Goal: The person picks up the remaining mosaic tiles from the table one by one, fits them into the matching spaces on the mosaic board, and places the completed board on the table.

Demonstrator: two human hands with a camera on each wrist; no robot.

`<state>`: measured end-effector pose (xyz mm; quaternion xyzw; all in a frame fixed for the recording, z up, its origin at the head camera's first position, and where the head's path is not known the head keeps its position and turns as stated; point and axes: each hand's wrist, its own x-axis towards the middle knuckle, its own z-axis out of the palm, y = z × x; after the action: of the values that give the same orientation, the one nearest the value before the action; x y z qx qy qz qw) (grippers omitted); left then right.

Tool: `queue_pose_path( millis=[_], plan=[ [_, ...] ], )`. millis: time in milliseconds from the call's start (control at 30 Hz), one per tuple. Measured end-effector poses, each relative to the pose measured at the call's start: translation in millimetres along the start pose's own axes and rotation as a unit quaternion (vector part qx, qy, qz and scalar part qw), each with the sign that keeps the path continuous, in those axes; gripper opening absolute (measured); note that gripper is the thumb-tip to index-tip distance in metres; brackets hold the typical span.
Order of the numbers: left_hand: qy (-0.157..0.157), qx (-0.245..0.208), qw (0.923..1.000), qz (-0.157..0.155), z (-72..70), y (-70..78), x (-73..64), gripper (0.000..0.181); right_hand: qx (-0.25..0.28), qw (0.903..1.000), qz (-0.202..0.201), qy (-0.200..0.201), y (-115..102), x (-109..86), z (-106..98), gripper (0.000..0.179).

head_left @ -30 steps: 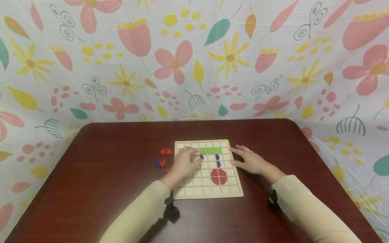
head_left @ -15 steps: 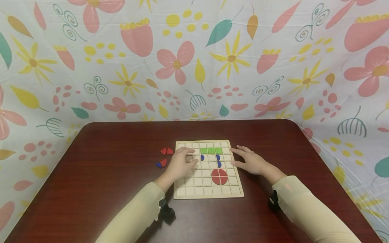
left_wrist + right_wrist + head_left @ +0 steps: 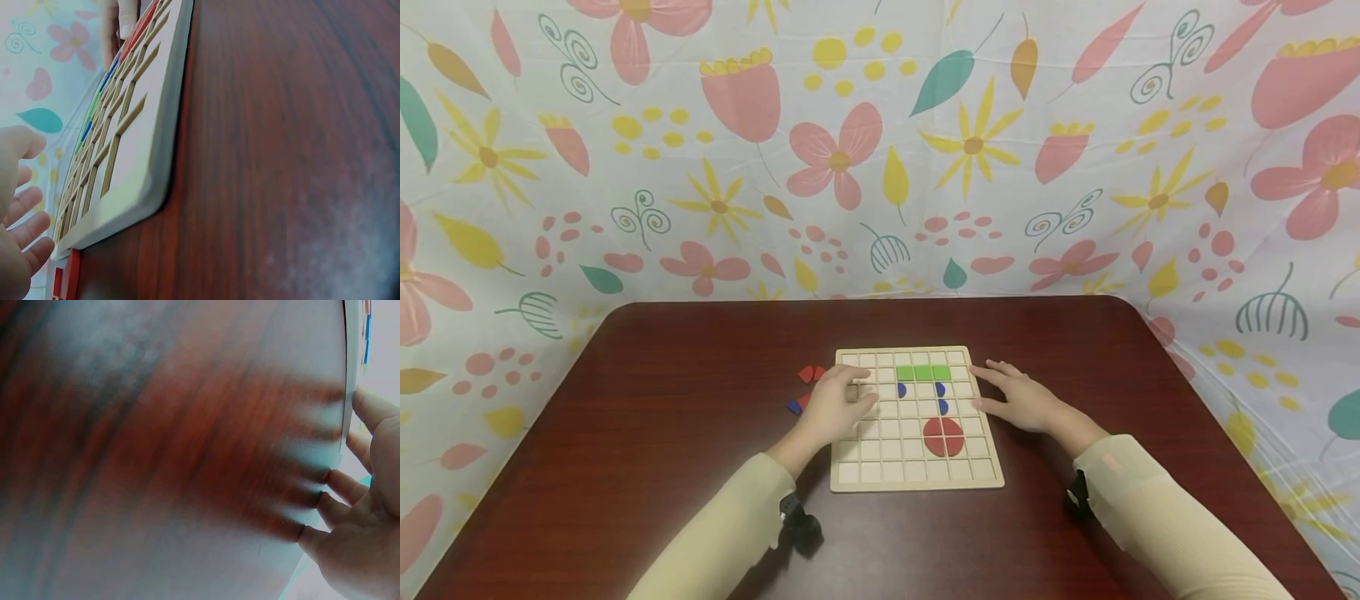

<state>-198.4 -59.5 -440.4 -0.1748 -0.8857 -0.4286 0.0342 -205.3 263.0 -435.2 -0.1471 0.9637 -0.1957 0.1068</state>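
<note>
A light wooden grid board (image 3: 917, 487) lies flat on the table. Set in its cells are a row of green squares (image 3: 922, 372), blue half-rounds (image 3: 943, 407) and a red circle (image 3: 943, 437) made of quarter pieces. Over the board's left side is my left hand (image 3: 826, 408), fingers loosely spread and holding nothing; the left wrist view also shows the hand (image 3: 19, 219) with bare fingers. My right hand (image 3: 1024, 402) rests at the board's right edge, its thumb and index finger at the rim. In the right wrist view its fingertips meet the tabletop.
Left of the board lie loose pieces: red wedges (image 3: 806, 374) and a blue piece (image 3: 793, 407), partly covered by my left hand. The dark red wooden table (image 3: 625, 467) reaches back to a flower-print cloth (image 3: 760, 192).
My left hand has drawn back leftward across the board, uncovering a blue half-round in its cell and covering more of the loose red pieces. The right hand stays in place.
</note>
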Motion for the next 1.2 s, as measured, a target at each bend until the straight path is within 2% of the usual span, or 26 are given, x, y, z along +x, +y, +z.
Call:
queue_pose_path(
  millis=[133,533,967,1200],
  plan=[
    [-0.002,0.0,0.9999,-0.012,-3.8,-0.8,-2.7,0.041,0.001,1.0,-0.001,0.001,-1,-0.4,-1,0.07],
    [0.013,0.024,0.9995,-0.017,-18.6,-11.1,-14.3,0.041,-0.002,1.0,-0.002,0.005,0,-0.2,0,0.07],
    [0.044,0.053,0.997,-0.034,-33.0,-24.8,-24.5,0.038,-0.001,1.0,-0.005,0.004,0,-0.6,0,0.07],
    [0.063,0.065,0.9955,-0.028,-40.0,-31.5,-28.0,0.039,-0.003,1.0,-0.005,0.006,1,0.4,1,0.07]
  ],
)
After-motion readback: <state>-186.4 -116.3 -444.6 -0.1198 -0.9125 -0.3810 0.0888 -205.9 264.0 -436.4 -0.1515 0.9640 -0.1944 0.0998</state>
